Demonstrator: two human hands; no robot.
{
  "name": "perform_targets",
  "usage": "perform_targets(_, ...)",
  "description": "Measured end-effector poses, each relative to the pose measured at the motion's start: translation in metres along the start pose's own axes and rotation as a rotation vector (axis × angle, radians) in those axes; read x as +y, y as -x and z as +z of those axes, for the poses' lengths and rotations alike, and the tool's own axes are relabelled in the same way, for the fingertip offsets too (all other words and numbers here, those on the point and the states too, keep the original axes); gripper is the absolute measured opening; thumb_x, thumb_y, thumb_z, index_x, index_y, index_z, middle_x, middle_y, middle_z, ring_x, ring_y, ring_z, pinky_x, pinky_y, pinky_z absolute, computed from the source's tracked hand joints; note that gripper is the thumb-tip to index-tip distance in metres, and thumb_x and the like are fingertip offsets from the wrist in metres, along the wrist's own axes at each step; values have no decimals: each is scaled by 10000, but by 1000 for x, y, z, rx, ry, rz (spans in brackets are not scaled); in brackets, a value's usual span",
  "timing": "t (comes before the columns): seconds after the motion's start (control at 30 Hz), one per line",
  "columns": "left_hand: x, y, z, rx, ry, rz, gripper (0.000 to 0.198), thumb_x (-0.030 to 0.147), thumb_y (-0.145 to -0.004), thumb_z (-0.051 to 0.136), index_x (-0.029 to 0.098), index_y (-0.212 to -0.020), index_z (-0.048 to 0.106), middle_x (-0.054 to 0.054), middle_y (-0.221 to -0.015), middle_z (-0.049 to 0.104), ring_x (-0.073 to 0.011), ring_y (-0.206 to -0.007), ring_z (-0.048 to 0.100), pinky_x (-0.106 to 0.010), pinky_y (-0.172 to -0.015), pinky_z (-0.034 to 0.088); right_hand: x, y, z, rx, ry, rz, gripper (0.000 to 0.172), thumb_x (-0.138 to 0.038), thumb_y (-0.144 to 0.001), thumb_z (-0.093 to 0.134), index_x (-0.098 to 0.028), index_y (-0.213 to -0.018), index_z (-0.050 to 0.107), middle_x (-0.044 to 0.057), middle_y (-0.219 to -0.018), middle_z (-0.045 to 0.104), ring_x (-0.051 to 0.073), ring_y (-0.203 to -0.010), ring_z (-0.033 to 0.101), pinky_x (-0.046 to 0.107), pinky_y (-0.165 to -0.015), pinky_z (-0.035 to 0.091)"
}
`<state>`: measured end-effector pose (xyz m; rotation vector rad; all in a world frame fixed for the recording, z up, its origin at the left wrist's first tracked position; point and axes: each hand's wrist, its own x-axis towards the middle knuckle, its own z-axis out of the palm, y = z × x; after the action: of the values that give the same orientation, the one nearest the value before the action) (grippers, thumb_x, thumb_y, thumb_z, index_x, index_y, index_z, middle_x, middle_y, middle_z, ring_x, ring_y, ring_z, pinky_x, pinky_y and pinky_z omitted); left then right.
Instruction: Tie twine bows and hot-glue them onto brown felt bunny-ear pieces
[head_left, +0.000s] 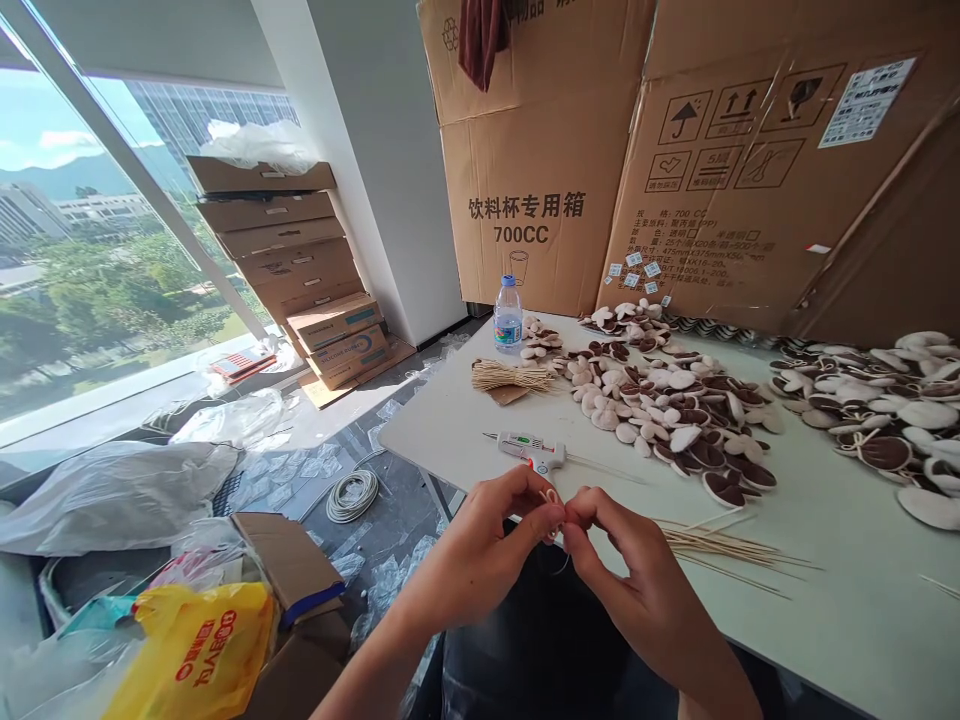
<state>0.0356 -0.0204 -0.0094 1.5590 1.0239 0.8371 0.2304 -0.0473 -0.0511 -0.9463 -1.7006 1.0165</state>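
Note:
Over the near edge of the white table (pixel 442 425), my two hands meet fingertip to fingertip. My left hand (pixel 499 535) pinches a small loop of pale pink cord (pixel 552 497). My right hand (pixel 619 545) is closed at the fingertips on the same cord, which hangs a little below the fingers. Just beyond them lies a white glue gun (pixel 529 452) with a small red light, its nozzle pointing left. Thin sticks (pixel 720 545) lie to the right of my right hand. Fingers hide most of the cord.
Brown and cream plush pieces (pixel 675 395) are heaped mid-table, with another heap (pixel 885 410) at right. A water bottle (pixel 508 318) stands behind a stick bundle (pixel 514 377). Large cardboard sheets (pixel 540 150) wall the back. On the left floor are a yellow bag (pixel 195 640) and coiled cable (pixel 352 496).

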Motion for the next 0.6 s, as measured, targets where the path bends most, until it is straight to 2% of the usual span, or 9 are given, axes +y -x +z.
perform_targets(0.33, 3, -3, 4, -116, 295, -46, 362, 512, -1035, 747, 167, -961, 666, -21, -882, 642, -178, -857, 584, -316, -817, 475, -2, 2, -4, -18, -67, 21, 224, -329, -1174, 506, -265, -988, 615, -15, -919, 623, 171, -863, 602, 265, -823, 484)
perform_targets(0.47, 3, -4, 3, -113, 307, -32, 348, 495, -1048, 734, 163, -971, 664, -17, -880, 641, -169, -838, 587, -314, -819, 474, 1, 2, -4, -29, -56, -6, 219, -321, -1166, 520, -262, -977, 613, -13, -912, 631, 167, -849, 612, 258, -804, 494)
perform_targets(0.6, 7, -1, 1, -80, 213, -31, 291, 439, -1074, 704, 174, -956, 677, -5, -855, 639, -162, -826, 591, -293, -788, 470, 4, 3, -4, 10, -76, 0, 222, -346, -1157, 555, -260, -965, 628, -6, -885, 631, 175, -807, 606, 269, -743, 498)
